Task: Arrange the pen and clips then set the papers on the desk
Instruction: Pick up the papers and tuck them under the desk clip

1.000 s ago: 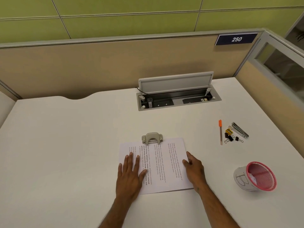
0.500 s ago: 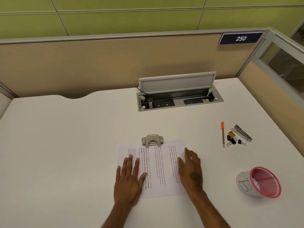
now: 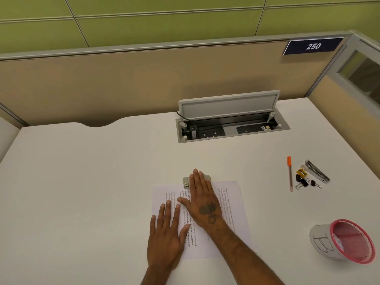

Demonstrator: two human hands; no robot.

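Note:
A printed sheet of papers (image 3: 230, 204) lies flat near the front of the white desk (image 3: 82, 182), with a metal clip (image 3: 186, 181) at its far edge. My left hand (image 3: 166, 235) rests flat on the papers' left part, fingers straight. My right hand (image 3: 202, 199) lies flat across the middle of the papers, its fingertips over the metal clip. Far to the right lie an orange-capped pen (image 3: 290, 173) and several small binder clips (image 3: 304, 182), untouched.
A metal stapler-like tool (image 3: 317, 170) lies beside the binder clips. A pink mesh cup (image 3: 347, 241) lies on its side at the right front. An open cable box (image 3: 230, 124) is sunk into the desk's back. Partition walls close the back and right.
My right hand has slid from the papers' right edge leftward and forward onto the middle, reaching the metal clip. The left hand stays flat in place.

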